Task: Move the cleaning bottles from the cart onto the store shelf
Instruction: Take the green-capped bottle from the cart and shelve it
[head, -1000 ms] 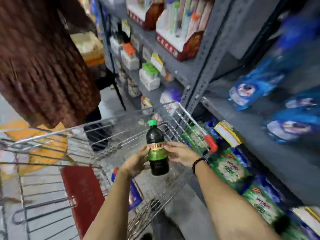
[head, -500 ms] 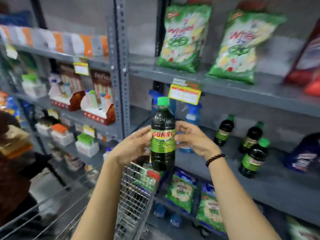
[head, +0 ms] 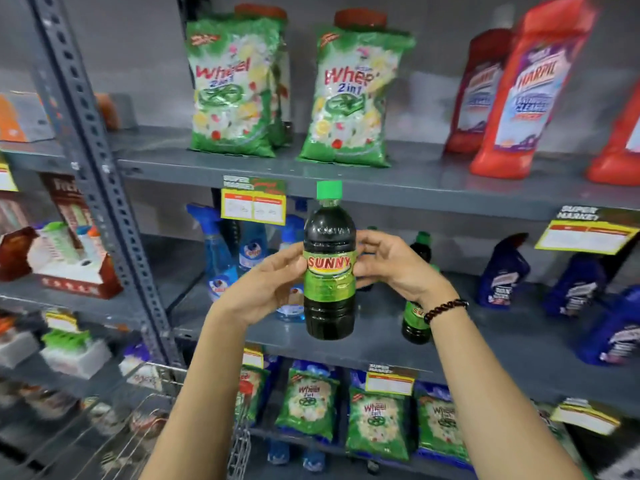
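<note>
A dark cleaning bottle (head: 329,261) with a green cap and a green "SUNNY" label is upright in the air in front of the grey middle shelf (head: 381,344). My left hand (head: 266,285) grips its left side and my right hand (head: 391,265) grips its right side. Behind my right hand two similar dark bottles stand on that shelf, one near the front (head: 414,322) and one further back (head: 423,245), both partly hidden. The wire cart (head: 145,427) shows at the lower left.
Blue spray bottles (head: 221,251) stand on the middle shelf left of the held bottle, dark blue bottles (head: 502,271) at its right. Green detergent bags (head: 235,88) and red bottles (head: 526,84) fill the shelf above. A perforated steel post (head: 100,188) rises at left.
The held bottle has come up from over the cart to the height of the middle shelf, both hands still on it. My view has swung from the cart to face the shelves.
</note>
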Available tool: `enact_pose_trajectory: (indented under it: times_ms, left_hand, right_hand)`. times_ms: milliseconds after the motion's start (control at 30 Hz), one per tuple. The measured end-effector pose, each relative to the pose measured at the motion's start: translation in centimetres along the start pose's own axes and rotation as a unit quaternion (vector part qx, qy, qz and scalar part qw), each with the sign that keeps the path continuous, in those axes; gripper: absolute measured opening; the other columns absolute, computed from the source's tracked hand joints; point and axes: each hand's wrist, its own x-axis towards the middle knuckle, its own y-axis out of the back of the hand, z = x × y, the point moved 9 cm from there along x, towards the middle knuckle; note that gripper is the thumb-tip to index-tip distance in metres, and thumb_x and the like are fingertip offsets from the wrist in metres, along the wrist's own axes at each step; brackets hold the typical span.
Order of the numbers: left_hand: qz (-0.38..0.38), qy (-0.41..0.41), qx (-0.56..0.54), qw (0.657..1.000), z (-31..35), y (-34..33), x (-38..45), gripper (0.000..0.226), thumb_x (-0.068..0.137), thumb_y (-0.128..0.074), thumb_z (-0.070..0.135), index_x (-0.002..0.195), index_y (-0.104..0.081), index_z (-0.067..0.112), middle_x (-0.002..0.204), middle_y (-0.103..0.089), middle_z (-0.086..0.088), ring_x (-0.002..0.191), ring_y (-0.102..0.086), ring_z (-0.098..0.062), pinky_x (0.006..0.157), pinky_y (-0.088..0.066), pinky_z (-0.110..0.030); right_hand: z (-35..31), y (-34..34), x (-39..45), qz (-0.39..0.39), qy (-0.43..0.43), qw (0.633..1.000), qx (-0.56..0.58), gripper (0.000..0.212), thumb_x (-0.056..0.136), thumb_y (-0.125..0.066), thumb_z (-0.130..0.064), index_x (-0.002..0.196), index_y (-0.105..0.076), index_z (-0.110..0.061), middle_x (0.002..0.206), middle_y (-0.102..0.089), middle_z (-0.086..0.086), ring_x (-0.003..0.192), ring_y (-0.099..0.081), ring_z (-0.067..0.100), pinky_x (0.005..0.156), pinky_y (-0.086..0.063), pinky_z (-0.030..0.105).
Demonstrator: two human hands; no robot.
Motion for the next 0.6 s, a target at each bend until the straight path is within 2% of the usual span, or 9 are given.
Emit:
enact_pose_trajectory:
  times_ms: [100,200,267,333,467,533,600]
  left_hand:
    - [0.009,0.031,-0.013,0.999,-4.3,0.4,2.5,0.054,0.079,-0.061,0.030,0.129,-0.048,0.014,0.104,-0.072,0.011,0.096,-0.066,-0.007,0.073,-0.057,-0.026]
    - [0.027,0.062,-0.023,0.997,-8.9,1.0,4.9,0.047,0.086,-0.048,0.017,0.133,-0.045,0.015,0.109,-0.070,0.012,0.100,-0.064,-0.007,0.077,-0.055,-0.024]
    - [0.040,0.075,-0.034,0.996,-11.8,1.4,6.5,0.047,0.086,-0.047,0.016,0.133,-0.045,0.018,0.112,-0.068,0.014,0.103,-0.063,-0.006,0.079,-0.053,-0.022]
    - [0.040,0.088,-0.045,0.994,-14.3,1.4,8.0,0.048,0.084,-0.048,0.016,0.132,-0.045,0.020,0.115,-0.068,0.015,0.106,-0.063,-0.008,0.087,-0.051,-0.026]
    - [0.056,0.113,-0.063,0.990,-18.2,2.0,10.9,0.048,0.090,-0.042,0.006,0.137,-0.039,0.018,0.127,-0.057,0.007,0.111,-0.059,-0.010,0.088,-0.051,-0.023]
    - [0.052,0.117,-0.070,0.989,-19.4,2.1,12.0,0.049,0.091,-0.040,0.003,0.137,-0.037,0.018,0.131,-0.052,0.006,0.113,-0.058,-0.008,0.087,-0.051,-0.020]
    - [0.044,0.120,-0.080,0.989,-20.1,1.9,12.9,0.050,0.086,-0.045,0.005,0.133,-0.041,0.020,0.130,-0.053,0.007,0.112,-0.059,-0.006,0.085,-0.052,-0.019]
  right_hand:
    - [4.4,2.7,-0.5,0.027,-0.039,0.999,0.002,0.044,0.069,-0.068,0.000,0.105,-0.063,-0.023,0.096,-0.060,0.008,0.079,-0.070,0.010,0.066,-0.060,0.029]
    - [9.3,5.5,-1.0,0.078,-0.071,0.994,-0.012,0.045,0.074,-0.066,0.005,0.107,-0.063,-0.024,0.100,-0.062,0.005,0.082,-0.069,0.009,0.070,-0.059,0.027]
    - [12.5,7.5,-1.3,0.124,-0.093,0.987,-0.031,0.047,0.077,-0.063,0.009,0.117,-0.059,-0.015,0.101,-0.062,0.003,0.082,-0.067,0.006,0.073,-0.059,0.025]
    - [15.0,9.1,-1.4,0.162,-0.109,0.979,-0.053,0.054,0.078,-0.064,0.009,0.128,-0.051,-0.005,0.103,-0.062,0.001,0.083,-0.066,0.003,0.074,-0.057,0.021]
    - [18.4,10.9,-1.3,0.210,-0.126,0.968,-0.057,0.061,0.080,-0.059,0.011,0.135,-0.041,-0.007,0.108,-0.062,-0.006,0.085,-0.065,-0.008,0.075,-0.053,0.011]
    - [19.8,11.5,-1.3,0.230,-0.132,0.963,-0.055,0.061,0.082,-0.058,0.012,0.137,-0.039,-0.006,0.117,-0.059,-0.005,0.095,-0.061,-0.005,0.081,-0.052,0.011]
    - [20.8,12.2,-1.3,0.248,-0.135,0.958,-0.052,0.061,0.082,-0.056,0.013,0.137,-0.039,-0.006,0.125,-0.055,-0.002,0.108,-0.057,0.006,0.091,-0.049,0.018]
